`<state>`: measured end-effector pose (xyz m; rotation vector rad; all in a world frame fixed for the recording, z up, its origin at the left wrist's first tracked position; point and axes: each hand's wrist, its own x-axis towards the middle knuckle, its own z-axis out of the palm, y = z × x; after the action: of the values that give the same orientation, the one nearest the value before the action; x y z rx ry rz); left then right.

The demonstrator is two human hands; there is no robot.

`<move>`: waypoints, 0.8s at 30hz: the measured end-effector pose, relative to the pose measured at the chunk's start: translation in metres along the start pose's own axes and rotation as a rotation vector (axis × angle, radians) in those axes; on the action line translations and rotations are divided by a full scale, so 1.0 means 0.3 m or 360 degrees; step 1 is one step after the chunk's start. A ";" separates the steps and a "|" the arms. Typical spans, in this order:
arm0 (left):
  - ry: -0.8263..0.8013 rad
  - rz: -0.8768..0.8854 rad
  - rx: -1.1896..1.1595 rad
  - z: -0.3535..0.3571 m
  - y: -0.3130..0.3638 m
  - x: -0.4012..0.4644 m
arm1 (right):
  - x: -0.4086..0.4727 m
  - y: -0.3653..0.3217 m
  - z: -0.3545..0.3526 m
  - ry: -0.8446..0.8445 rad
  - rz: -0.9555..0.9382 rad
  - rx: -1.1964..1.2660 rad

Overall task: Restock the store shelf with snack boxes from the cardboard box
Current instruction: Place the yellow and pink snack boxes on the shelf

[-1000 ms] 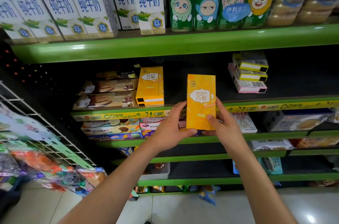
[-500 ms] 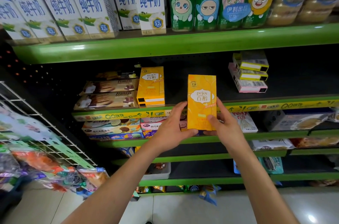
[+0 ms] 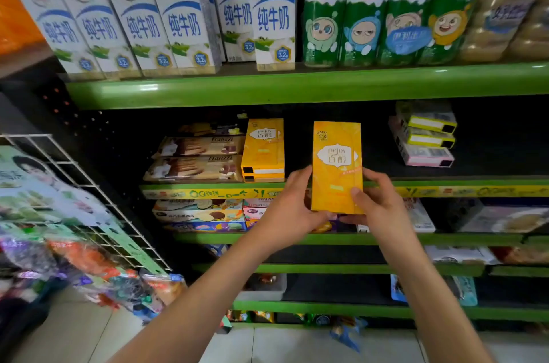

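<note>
An upright yellow snack box (image 3: pixel 337 166) is held in front of the second green shelf (image 3: pixel 445 183). My left hand (image 3: pixel 289 203) grips its lower left edge and underside. My right hand (image 3: pixel 377 203) grips its lower right edge, thumb on the front face. To the left, a stack of matching yellow boxes (image 3: pixel 263 150) stands on the same shelf. The cardboard box is out of view.
Biscuit packs (image 3: pixel 196 159) lie left of the yellow stack. Small yellow and pink boxes (image 3: pixel 424 137) are piled at the shelf's right. Milk cartons (image 3: pixel 184 24) and green bottles (image 3: pixel 386 18) fill the top shelf. A wire rack (image 3: pixel 98 202) with snack bags stands at the left.
The view has tilted upward slightly, so everything sits lower in the frame. Both hands keep the same hold on the yellow box in front of the shelf edge.
</note>
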<state>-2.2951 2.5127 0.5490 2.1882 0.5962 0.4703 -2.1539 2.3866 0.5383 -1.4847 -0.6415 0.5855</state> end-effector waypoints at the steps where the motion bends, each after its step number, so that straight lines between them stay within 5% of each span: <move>1: 0.0041 0.0030 -0.0019 -0.028 0.009 -0.004 | 0.005 -0.018 0.016 -0.0030 -0.0017 -0.0013; 9: 0.0261 0.0003 0.0053 -0.348 -0.036 0.008 | 0.125 -0.163 0.234 -0.0298 -0.0055 -0.0141; 24: 0.0027 -0.0231 0.0058 -0.479 -0.168 0.144 | 0.309 -0.142 0.396 -0.0230 -0.0135 -0.0465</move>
<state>-2.3462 2.6524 0.6028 2.1585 0.7721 0.4044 -2.1735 2.5355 0.5818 -1.6872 -0.9289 0.5536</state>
